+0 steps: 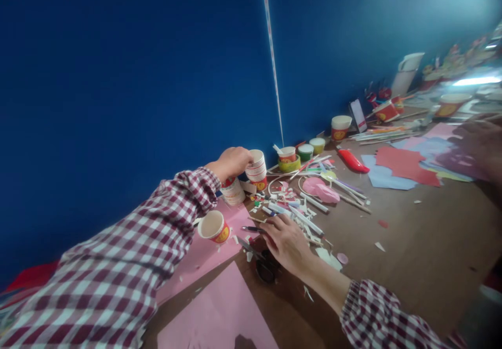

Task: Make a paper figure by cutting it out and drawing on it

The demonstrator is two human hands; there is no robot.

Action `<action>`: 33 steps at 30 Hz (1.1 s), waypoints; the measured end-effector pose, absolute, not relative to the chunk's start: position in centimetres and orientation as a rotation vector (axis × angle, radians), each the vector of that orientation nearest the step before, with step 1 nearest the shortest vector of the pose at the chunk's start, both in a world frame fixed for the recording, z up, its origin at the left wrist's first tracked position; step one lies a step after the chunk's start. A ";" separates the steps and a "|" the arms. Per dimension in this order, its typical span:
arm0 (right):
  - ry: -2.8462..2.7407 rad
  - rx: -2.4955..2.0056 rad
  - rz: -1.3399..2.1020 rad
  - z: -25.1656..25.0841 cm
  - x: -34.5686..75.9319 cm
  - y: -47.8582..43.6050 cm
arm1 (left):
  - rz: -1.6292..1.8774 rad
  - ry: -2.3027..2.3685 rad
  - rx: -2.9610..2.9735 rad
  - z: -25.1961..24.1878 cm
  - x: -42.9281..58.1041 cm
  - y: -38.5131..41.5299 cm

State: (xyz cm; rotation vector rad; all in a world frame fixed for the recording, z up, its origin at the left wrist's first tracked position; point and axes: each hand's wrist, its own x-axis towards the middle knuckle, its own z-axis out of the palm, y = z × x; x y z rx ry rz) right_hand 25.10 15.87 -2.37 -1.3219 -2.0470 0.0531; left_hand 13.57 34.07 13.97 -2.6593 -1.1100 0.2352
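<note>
My left hand (234, 161) reaches over the far edge of a pink sheet. Its curled fingers meet the rim of a stack of paper cups (257, 170); some fingertips are hidden. A second pale stack (234, 192) stands below that hand. My right hand (287, 241) rests low on the table, its fingers loosely spread beside a dark pen (251, 228). Black-handled scissors (265, 271) lie partly beneath its wrist side. One upright paper cup (214, 227), red and yellow outside, sits on the pink sheet (192, 271) near my left sleeve.
Paper scraps and white marker pens (306, 221) litter the middle. Small tubs (305, 152) and a yellow tape roll (289, 166) line the blue wall. A red cutter (353, 160) lies by coloured paper sheets (408, 166). Another person's blurred hand (480, 142) is at right.
</note>
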 end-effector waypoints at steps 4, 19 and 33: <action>-2.044 -1.304 0.051 -2.6 25.1 15.9 | 0.175 -1.092 -2.680 13.9 13.0 34.2; -2.060 -1.316 0.123 -2.6 25.0 15.8 | 0.326 -1.367 -2.662 13.4 6.3 35.8; -2.062 -1.299 0.152 -2.9 25.0 16.0 | 0.207 -1.408 -2.690 14.8 5.9 35.7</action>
